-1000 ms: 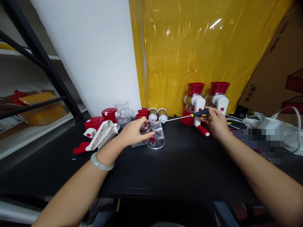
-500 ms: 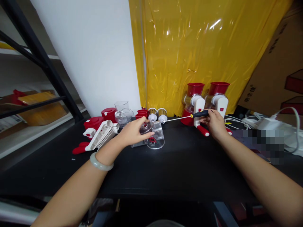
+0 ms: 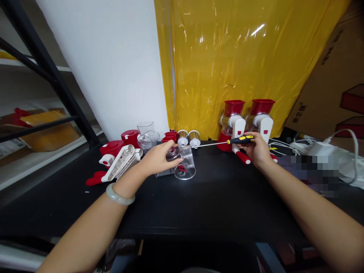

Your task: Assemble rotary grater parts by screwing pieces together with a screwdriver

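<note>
– Black table (image 3: pixel 213 204) runs across the head view, with a yellow plastic sheet (image 3: pixel 241 57) hanging behind it and a white wall to its left. What does the person's left hand (image 3: pixel 157 161) have?

– It is closed over a clear housing (image 3: pixel 186 167) that lies on its side on the table, fingers curled over the top and thumb on the near side. The housing's round open mouth faces toward the person.

– And the right hand (image 3: pixel 257 149)?

– Clamped around the black-and-yellow handle of a screwdriver (image 3: pixel 224 142), held clear of the table. The tool's long axis runs nearly level, from the right hand out toward the left hand, with the tip lying just beyond and to the right of the left hand's fingertips, close above the housing. Whether the tip touches it cannot be told.

– So which hand is nearer the housing?

– The left one, which is already on it; the right hand stays well apart, the whole shaft between them.

– What sits around them?

– Just behind the right hand stand two red-topped grinders (image 3: pixel 233 121), upright against the sheet. Beyond the left hand are two metal drums (image 3: pixel 188 137), and to its outer side a white and red body (image 3: pixel 119 165) lies flat.
</note>
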Tool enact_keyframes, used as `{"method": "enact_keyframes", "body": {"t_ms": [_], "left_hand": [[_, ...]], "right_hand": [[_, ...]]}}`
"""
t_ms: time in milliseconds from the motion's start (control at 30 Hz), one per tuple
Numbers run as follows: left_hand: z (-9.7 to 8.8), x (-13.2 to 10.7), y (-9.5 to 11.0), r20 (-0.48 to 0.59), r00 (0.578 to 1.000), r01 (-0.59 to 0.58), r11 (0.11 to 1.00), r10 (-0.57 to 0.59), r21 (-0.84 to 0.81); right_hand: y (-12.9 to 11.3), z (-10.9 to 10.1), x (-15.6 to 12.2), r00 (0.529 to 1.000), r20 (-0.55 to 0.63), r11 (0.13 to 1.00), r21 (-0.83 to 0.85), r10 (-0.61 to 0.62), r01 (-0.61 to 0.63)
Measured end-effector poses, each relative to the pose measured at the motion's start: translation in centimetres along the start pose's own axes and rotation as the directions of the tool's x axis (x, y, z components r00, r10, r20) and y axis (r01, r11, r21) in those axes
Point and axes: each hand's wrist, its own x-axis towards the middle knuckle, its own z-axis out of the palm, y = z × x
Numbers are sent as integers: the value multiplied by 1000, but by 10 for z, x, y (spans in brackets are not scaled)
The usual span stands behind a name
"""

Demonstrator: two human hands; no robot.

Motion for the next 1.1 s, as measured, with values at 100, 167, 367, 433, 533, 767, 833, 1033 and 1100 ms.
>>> {"method": "enact_keyframes", "body": {"t_ms": [100, 167, 367, 433, 533, 767, 833, 1033, 1100], "left_hand": [[0, 0, -1, 0, 1000, -5, 1000, 5, 5], [0, 0, -1, -2, 1000, -6, 1000, 6, 1], [-1, -1, 1, -7, 1000, -2, 1000, 2, -9], [-1, -1, 2, -5, 1000, 1, 1000, -1, -9], [-1, -1, 2, -4, 1000, 5, 1000, -5, -8], [-1, -1, 3, 2, 1000, 16, 1000, -16, -7], [-1, -1, 3, 6, 1000, 20, 1000, -20, -5], [-1, -1, 2, -5, 1000, 6, 1000, -6, -5], [-1, -1, 3, -4, 1000, 8, 1000, -8, -7]], "right_hand": [[0, 0, -1, 999, 35, 1000, -4, 11, -11], [0, 1, -1, 999, 41, 1000, -29, 0, 1], [-1, 1, -2, 996, -19, 953, -294, -85, 76], [-1, 1, -2, 998, -15, 951, -304, -66, 59], [-2, 2, -2, 1000, -29, 973, -231, -9, 2], [-3, 5, -2, 1000, -22, 995, -94, 21, -23], [-4, 4, -3, 1000, -12, 998, -63, 25, -26], [-3, 2, -2, 1000, -24, 990, -141, 0, -3], [-3, 0, -2, 999, -33, 970, -245, -10, 2]]}}
